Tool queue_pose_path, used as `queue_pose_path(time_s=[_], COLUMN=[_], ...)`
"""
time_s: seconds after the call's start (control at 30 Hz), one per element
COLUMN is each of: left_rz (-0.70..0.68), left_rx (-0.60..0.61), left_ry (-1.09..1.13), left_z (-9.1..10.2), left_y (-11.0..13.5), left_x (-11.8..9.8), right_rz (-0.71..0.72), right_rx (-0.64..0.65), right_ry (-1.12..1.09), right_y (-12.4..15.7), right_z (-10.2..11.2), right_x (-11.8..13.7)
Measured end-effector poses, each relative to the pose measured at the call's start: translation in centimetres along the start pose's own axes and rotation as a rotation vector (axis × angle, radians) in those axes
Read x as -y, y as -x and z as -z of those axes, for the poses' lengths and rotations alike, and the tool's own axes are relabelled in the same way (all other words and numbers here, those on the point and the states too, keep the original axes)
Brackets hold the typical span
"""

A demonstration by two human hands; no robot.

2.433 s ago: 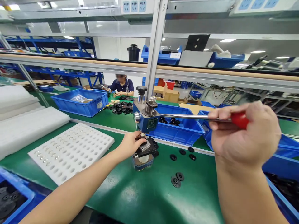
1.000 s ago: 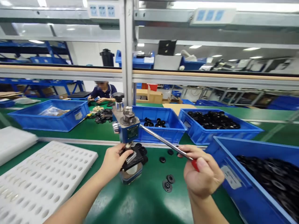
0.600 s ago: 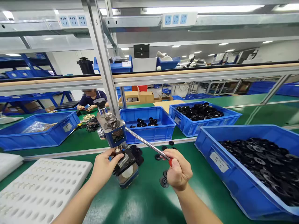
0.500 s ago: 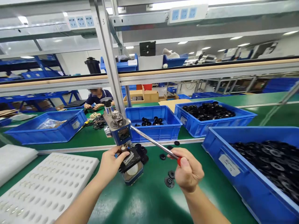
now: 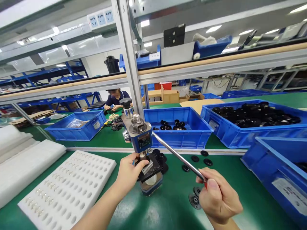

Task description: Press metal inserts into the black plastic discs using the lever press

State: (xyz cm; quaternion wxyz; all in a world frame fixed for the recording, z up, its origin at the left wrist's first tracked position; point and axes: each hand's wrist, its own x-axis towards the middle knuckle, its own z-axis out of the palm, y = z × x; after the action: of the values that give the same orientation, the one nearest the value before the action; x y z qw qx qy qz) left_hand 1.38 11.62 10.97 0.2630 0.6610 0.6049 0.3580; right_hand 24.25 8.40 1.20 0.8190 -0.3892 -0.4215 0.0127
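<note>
Right hand (image 5: 219, 199) gripping press lever (image 5: 178, 156), left hand (image 5: 129, 172) pinching fixture part (image 5: 146, 166), blue bins (image 5: 177, 135) holding black discs (image 5: 171, 125)

A small blue hand press (image 5: 141, 140) stood upright on the green bench. Its steel lever (image 5: 178, 156) slanted down rightward, red-tipped.

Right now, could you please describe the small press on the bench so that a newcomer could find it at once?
On the green bench, look just in front of the upright aluminium post. The hand press stands there beside the white foam tray. It alone has a blue head and a long steel lever, held in the right hand.
</note>
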Motion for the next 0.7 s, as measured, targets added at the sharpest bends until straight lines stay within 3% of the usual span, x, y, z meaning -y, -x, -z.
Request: queue_pose_path(time_s=[0.2,0.43,0.6,0.7], left_rz=[0.010,0.087,0.085,0.069], left_rx=[-0.002,-0.103,-0.142,-0.145], left_ry=[-0.028,-0.063,-0.064,-0.103], left_z=[0.1,0.1,-0.1,0.2], left_y=[0.0,0.0,0.6,0.6], left_x=[1.7,1.2,1.0,0.7], right_rz=[-0.010,-0.072,-0.140,-0.111], right_rx=[0.094,0.191,0.238,0.143], right_ry=[-0.040,-0.074,-0.076,0.053], right_y=[-0.2,-2.5,-0.6,0.8], right_z=[1.0,0.8,0.8,0.7], right_x=[0.2,2.6,2.0,1.2])
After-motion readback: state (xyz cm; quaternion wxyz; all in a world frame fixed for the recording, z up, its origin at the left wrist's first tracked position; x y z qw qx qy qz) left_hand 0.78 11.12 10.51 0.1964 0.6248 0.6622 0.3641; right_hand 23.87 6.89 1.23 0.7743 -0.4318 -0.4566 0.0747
